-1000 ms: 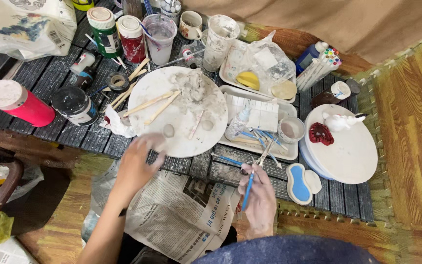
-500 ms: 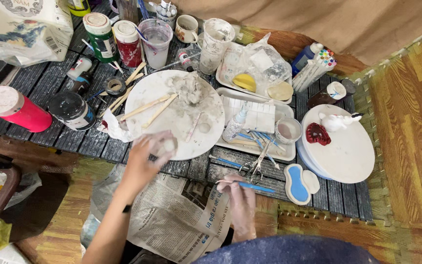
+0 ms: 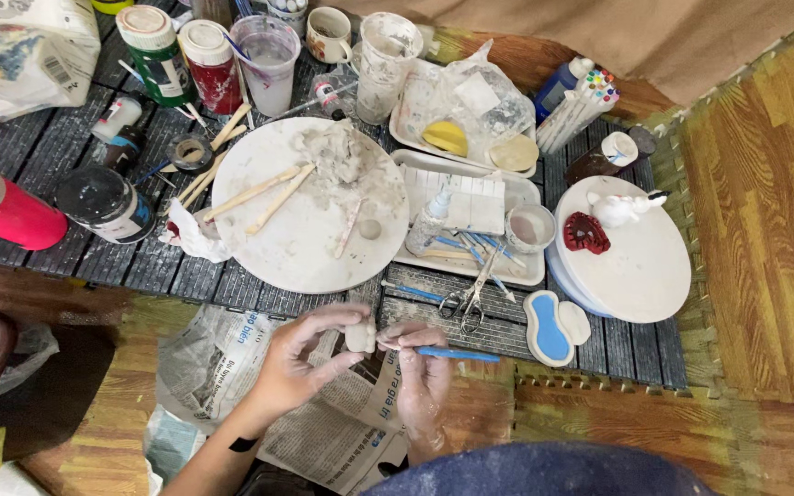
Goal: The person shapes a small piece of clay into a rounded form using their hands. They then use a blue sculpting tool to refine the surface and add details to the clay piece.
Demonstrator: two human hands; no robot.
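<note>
Two hands are shown at work over the crumpled newspaper (image 3: 232, 367), just below the near edge of the round white working board (image 3: 310, 207). A small pale clay lump (image 3: 360, 335) is pinched between the thumb and curled fingers of the left hand (image 3: 300, 363). A blue-handled modelling tool (image 3: 457, 354) is gripped by the closed fingers of the right hand (image 3: 420, 377), its tip laid against the lump's right side. Scissors (image 3: 469, 298) are seen to the right of the board's near edge, and a white turntable (image 3: 636, 253) carrying a red piece (image 3: 585, 234) and a small white figure (image 3: 622, 208) is set farther right of the board. Loose clay (image 3: 337, 161) and wooden sticks (image 3: 259, 193) are left on the board itself. For clean shaping, the lump is best supported from behind by the left fingers while light, short strokes are applied; heavy pressure would probably flatten so small a piece. Which part of the surface is being worked cannot be told.
</note>
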